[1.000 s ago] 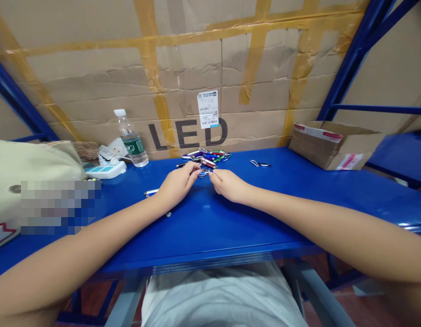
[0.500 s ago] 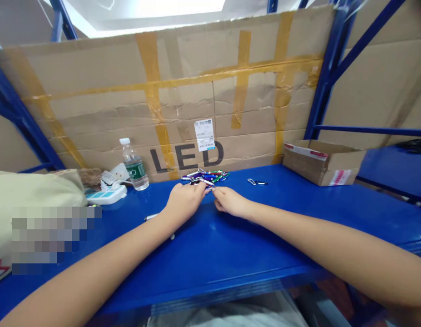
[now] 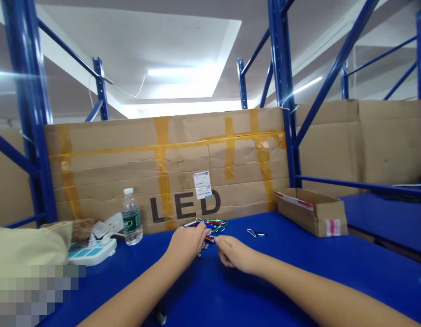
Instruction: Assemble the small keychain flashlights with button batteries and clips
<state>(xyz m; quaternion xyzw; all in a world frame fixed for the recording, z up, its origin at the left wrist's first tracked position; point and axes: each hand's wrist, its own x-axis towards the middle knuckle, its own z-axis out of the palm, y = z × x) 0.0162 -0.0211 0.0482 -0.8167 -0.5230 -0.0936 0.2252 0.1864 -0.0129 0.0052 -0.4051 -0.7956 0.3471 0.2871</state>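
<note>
View tilted up; loose discs (image 3: pixel 199 255) now show beside my curled left hand (image 3: pixel 186 242). Right hand (image 3: pixel 236 254) curled too; I can't tell either's grip.

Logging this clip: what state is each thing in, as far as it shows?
Left bare hand: fingers bent, grip hidden
Right bare hand: fingers curled, grip unclear
Shiny multicoloured slim pieces: heaped loosely
Silver metal carabiner: lying flat, gate unclear
Clear green-labelled plastic bottle: upright, capped
Long brown cardboard box: open
White plastic power strip: power unclear
Large brown cardboard sheet: upright, taped
White ceiling light: lit
</note>
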